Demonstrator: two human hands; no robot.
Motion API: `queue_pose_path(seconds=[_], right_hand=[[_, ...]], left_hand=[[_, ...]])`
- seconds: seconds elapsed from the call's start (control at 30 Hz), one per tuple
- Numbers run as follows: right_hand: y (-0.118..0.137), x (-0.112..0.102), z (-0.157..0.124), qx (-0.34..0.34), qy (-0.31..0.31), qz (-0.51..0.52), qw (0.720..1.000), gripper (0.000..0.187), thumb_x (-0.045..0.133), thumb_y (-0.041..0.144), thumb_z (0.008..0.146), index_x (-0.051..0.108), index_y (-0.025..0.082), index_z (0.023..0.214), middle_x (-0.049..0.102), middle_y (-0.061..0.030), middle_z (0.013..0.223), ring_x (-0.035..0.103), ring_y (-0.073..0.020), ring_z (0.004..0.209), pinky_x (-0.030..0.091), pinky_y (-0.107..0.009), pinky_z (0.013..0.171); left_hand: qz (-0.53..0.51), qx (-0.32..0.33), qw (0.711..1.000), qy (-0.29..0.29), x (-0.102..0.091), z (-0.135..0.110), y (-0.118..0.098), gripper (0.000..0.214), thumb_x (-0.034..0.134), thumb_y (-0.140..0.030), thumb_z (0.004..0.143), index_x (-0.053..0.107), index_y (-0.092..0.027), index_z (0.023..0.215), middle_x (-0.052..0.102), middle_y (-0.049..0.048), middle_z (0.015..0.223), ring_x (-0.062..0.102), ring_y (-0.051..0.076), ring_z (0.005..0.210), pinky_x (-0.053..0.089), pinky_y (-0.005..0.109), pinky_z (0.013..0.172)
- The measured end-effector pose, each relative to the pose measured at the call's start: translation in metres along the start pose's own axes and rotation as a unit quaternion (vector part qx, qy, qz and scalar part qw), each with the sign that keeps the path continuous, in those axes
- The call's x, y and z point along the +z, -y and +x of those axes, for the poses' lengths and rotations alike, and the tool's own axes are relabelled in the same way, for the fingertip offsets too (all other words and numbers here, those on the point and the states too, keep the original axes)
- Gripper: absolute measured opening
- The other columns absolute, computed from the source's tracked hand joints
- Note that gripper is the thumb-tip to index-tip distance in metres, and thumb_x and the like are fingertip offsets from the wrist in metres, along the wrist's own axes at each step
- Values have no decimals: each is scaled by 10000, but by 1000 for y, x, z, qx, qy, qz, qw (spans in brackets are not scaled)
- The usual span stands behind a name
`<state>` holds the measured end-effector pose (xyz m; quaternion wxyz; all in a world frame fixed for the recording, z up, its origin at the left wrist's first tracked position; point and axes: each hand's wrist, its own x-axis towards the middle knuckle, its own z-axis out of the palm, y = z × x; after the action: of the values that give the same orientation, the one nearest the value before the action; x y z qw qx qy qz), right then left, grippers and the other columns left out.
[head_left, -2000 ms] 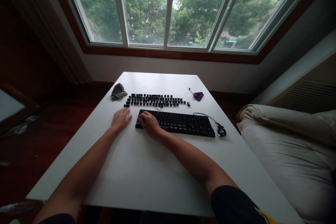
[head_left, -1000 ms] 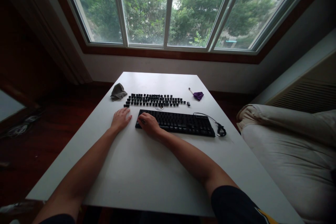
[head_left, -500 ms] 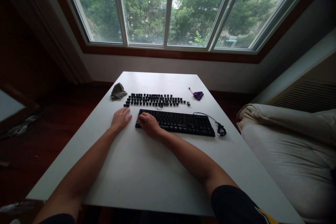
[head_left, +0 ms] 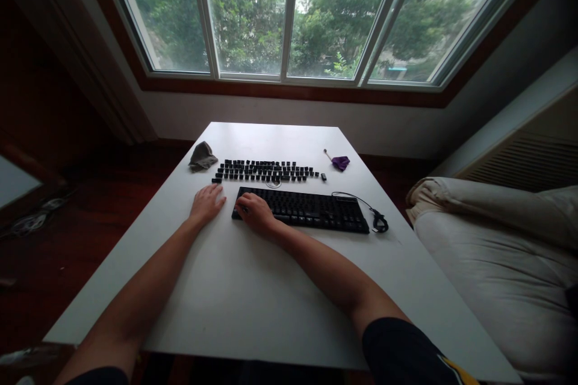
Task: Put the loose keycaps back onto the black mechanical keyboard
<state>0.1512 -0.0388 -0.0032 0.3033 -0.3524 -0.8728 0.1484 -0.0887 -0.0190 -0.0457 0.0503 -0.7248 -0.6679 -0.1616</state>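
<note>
A black keyboard (head_left: 316, 212) lies across the middle of a white table (head_left: 253, 307). My right hand (head_left: 256, 213) rests on the keyboard's left end with its fingers curled and pinched together; what they grip is too small to make out. My left hand (head_left: 206, 203) lies flat on the table just left of the keyboard, fingers stretched out and holding nothing. Behind the keyboard, several loose black keycaps (head_left: 266, 171) are laid out in rows.
A crumpled grey cloth (head_left: 201, 157) sits left of the keycap rows. A small purple-headed tool (head_left: 340, 162) lies at the back right. The keyboard's coiled cable (head_left: 378, 221) lies at its right end. A pale cushioned seat (head_left: 492, 264) stands right of the table, under windows.
Almost nothing has moved. My right hand's fingers shifted slightly on the keyboard's left end; my left hand stayed flat on the table.
</note>
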Motion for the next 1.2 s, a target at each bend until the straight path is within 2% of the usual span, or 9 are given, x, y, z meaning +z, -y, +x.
queue_pose_path(seconds=[1.2], right_hand=[[1, 0, 0, -12, 6, -25, 1000, 152, 569, 285, 964, 694, 207, 928, 657, -52, 959, 551, -169, 902, 402, -278, 839]], left_hand=[[3, -2, 1000, 0, -2, 1, -1, 470, 471, -448, 951, 579, -233, 1354, 524, 94, 1463, 448, 277, 1356, 331, 410, 1143]])
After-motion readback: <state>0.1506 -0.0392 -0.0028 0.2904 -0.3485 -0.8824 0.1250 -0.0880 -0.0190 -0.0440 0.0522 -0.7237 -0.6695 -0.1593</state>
